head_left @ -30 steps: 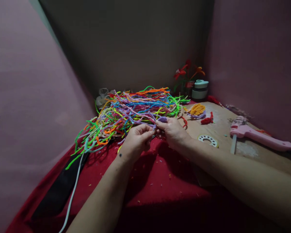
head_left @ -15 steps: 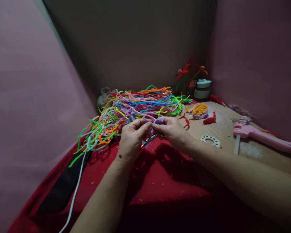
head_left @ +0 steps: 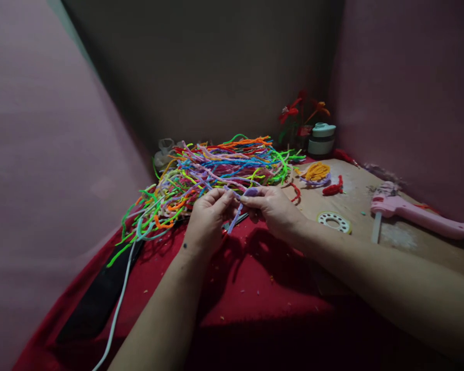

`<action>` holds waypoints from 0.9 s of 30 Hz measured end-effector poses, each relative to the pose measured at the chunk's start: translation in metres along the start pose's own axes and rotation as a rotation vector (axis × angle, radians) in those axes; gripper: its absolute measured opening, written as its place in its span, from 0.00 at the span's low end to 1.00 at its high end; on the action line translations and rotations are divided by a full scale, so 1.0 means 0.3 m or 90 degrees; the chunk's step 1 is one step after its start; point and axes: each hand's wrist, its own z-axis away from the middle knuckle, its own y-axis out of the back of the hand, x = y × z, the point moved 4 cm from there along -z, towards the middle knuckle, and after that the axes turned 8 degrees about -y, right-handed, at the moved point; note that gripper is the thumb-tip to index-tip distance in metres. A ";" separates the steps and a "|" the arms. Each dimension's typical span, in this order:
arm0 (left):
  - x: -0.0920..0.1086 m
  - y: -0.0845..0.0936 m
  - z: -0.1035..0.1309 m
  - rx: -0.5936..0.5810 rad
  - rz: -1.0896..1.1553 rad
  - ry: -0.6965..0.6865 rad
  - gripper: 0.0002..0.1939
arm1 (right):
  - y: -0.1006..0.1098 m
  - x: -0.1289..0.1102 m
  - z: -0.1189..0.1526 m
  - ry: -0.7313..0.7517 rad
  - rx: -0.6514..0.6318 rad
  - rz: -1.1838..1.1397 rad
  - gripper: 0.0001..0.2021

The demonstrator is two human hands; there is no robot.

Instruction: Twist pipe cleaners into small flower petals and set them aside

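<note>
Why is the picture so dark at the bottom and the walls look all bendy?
Head view: light falls on the pile of fuzzy wires, while the arms throw shadow over the red cloth near the bottom; the wide lens bends the pink walls outward; the left hand and right hand pinching the purple wire look slightly soft.

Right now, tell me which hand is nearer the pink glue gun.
Right. The right hand pinches the purple pipe cleaner left of the pink glue gun; the left hand is farther left.
</note>
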 end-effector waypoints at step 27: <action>0.052 -0.016 0.020 0.017 -0.156 -0.088 0.09 | 0.007 -0.012 0.000 -0.009 0.039 0.090 0.06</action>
